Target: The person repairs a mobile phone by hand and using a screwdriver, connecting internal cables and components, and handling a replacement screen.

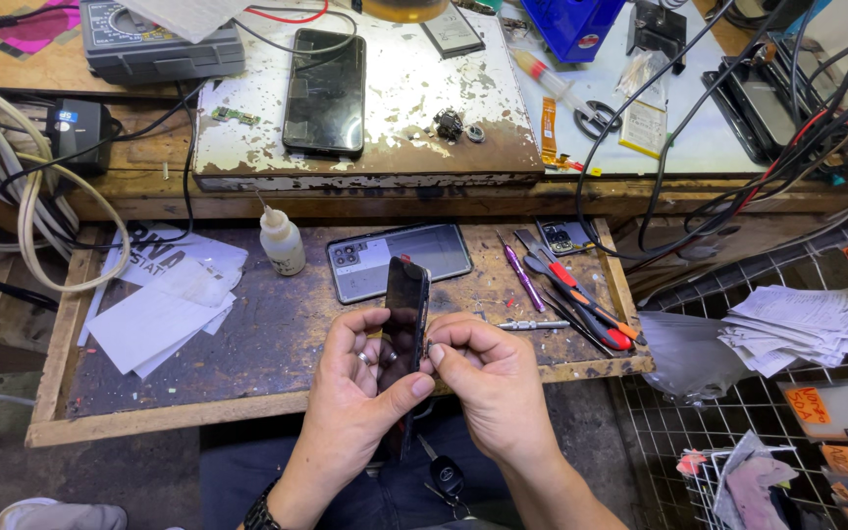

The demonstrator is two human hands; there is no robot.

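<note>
Fingers of my left hand (pixel 360 388) are curled round the black phone (pixel 405 324), thumb pressed across its lower front, so the grip is closed on it. Phone stands on edge, nearly upright, over the front rim of the wooden drawer tray (pixel 61 344), held between both hands. My right hand (pixel 488 378) meets it from the other side: fingertips pinched at the phone's right edge, closed against it; whether they hold a small part there I cannot tell.

Left to right in the tray: loose white papers (pixel 164 299) at the left; a small white squeeze bottle (pixel 282 240) upright near the back; a grey phone back cover (pixel 399 260) lying flat just behind the held phone; a purple-handled tool (pixel 522 278); a small metal driver (pixel 532 325) near my right hand; red-handled tweezers and cutters (pixel 591 309) at the right end.

On the bench above: a meter (pixel 154 39) at the left, then a second dark phone (pixel 325 93) flat on a chipped white board (pixel 424 98), and tangled cables (pixel 738 147) at the right.
</note>
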